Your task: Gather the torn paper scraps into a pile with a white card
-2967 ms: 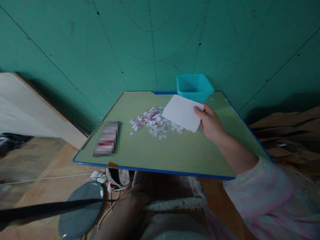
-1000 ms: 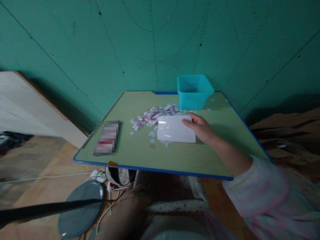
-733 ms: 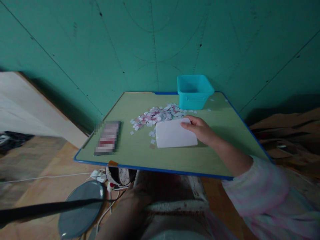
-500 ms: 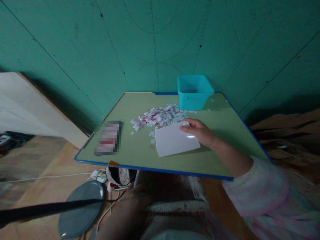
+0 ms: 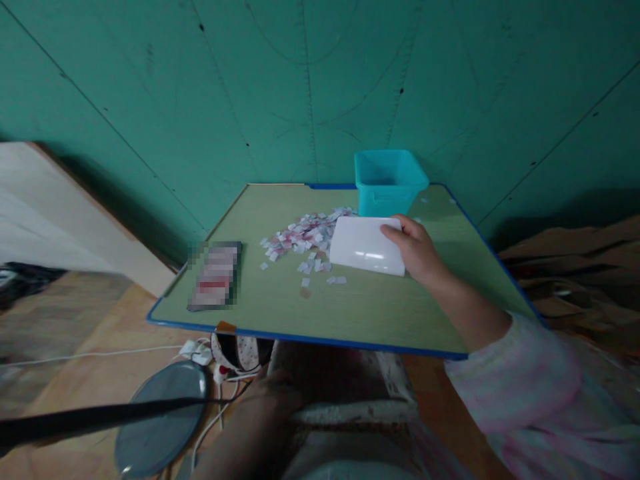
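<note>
A glossy white card or sheet (image 5: 361, 248), slightly curved, is pinched at its right edge by my right hand (image 5: 416, 248), thumb on top. The sheet hangs over the right part of a heap of small white and pinkish paper squares (image 5: 305, 233) and hides some of them. Just behind the sheet stands a turquoise plastic bin (image 5: 390, 190), its inside partly visible. My left hand (image 5: 283, 393) rests low at my lap, below the table edge, dark and blurred, so its fingers cannot be made out.
The table (image 5: 280, 320) has a blue edge and stands against a green wall (image 5: 310, 80). A phone-like device (image 5: 215, 277), blurred out, lies at the left. A round grey stool (image 5: 163, 420), white cables (image 5: 220, 420) and a black strap (image 5: 125, 413) are below.
My right hand has moved the white sheet away from me and to the right, tilting it. Loose paper squares formerly under it now show in front. My left hand stays put.
</note>
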`<state>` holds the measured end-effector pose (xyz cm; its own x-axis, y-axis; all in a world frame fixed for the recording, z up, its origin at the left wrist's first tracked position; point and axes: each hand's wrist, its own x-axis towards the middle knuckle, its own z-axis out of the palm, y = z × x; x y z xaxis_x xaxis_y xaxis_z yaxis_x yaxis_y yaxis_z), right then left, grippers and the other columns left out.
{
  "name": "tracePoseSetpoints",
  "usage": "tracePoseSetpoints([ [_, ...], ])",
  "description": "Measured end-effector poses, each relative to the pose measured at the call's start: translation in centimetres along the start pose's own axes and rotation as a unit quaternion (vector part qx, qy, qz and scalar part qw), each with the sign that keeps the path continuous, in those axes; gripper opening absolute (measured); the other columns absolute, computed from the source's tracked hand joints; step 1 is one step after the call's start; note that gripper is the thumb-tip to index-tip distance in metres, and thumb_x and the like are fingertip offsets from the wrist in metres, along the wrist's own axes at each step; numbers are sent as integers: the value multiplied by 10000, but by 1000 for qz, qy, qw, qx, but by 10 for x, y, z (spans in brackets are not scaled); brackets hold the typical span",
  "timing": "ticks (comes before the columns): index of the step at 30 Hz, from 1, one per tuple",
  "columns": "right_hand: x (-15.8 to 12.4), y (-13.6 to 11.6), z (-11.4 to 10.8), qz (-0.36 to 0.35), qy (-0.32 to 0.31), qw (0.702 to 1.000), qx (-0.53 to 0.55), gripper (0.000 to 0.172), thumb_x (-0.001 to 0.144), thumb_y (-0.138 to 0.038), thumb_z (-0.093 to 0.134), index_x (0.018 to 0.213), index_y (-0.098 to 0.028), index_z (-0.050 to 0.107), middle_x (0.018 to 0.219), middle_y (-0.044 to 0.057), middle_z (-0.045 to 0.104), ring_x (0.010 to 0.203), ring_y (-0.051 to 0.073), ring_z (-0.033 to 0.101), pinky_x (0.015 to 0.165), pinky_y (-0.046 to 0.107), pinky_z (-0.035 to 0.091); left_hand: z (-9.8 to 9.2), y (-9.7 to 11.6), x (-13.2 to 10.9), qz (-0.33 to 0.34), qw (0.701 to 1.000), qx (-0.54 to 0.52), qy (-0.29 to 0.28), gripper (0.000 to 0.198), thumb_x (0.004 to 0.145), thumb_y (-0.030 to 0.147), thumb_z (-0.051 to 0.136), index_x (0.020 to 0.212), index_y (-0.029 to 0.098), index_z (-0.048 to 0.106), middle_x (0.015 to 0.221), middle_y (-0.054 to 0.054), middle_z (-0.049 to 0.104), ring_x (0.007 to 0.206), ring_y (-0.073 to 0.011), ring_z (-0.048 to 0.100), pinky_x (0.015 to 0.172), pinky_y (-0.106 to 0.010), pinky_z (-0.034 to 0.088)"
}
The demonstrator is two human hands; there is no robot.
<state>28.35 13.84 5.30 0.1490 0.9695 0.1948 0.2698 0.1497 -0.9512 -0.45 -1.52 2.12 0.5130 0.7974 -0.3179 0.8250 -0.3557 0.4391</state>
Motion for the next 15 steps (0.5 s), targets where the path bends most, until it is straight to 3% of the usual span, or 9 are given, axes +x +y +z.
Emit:
tracePoseSetpoints([
  [4, -7, 1, 11, 0, -97, 994, 57, 247, 734, -422, 552, 818, -191, 543, 679, -21, 519, 592, 112, 452, 540, 238, 343, 2, -1, -1, 3, 1000, 2, -10, 231, 851, 317, 498, 1029, 197, 585, 1112, -70, 590, 946, -205, 574, 816, -419, 472],
  [8, -18, 1, 22, -4, -172, 985, 11, 290, 751, -461, 536, 855, -191, 555, 669, -14, 512, 592, 119, 460, 520, 240, 339, 3, -1, -2, 9, 1000, -2, -21, 253, 849, 314, 503, 1059, 188, 565, 1107, -75, 586, 905, -195, 584, 770, -404, 495],
  [12, -22, 0, 22, -30, -148, 986, -72, 300, 769, -474, 511, 863, -194, 565, 616, -20, 460, 556, 116, 422, 496, 242, 311, 2, -2, -1, 15, 1000, 3, -26, 252, 850, 320, 499, 1056, 191, 567, 1114, -76, 583, 911, -195, 581, 779, -407, 490],
  [15, -20, -2, 19, -39, -108, 991, -63, 290, 773, -459, 512, 887, -198, 566, 633, -14, 479, 569, 121, 433, 507, 246, 323, 2, -4, 1, 19, 999, 13, -26, 244, 842, 337, 504, 1020, 195, 594, 1114, -72, 591, 982, -222, 556, 841, -445, 450],
])
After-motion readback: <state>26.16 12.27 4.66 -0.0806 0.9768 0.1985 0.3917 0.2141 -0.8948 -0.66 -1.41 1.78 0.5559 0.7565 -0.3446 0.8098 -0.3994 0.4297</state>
